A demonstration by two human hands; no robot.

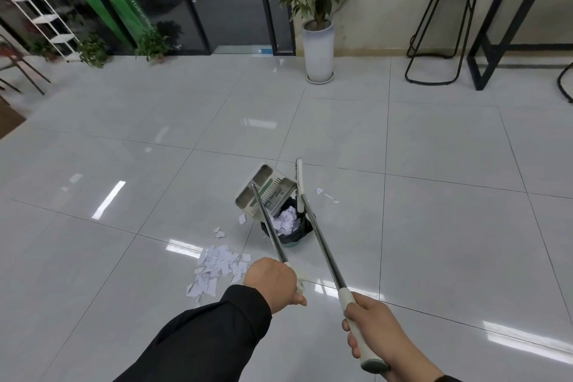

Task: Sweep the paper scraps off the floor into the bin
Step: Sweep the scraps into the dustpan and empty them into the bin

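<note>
Left hand (pixel 271 277) grips the dustpan (pixel 263 192) handle, tipping scraps into the bin (pixel 288 226); right hand (pixel 376 330) grips the broom (pixel 299 183); next, the floor pile (pixel 217 270) needs sweeping.

We see pale grey glossy floor tiles (pixel 403 139) with thin dark seams. The paper scraps (pixel 217 270) are white with a lilac tint. The bin (pixel 288 234) wears a black liner over a green base. The dustpan (pixel 263 192) is cream with a green stripe. Both handles are silver metal with cream grips. Our sleeve (pixel 201 335) is black.
</note>
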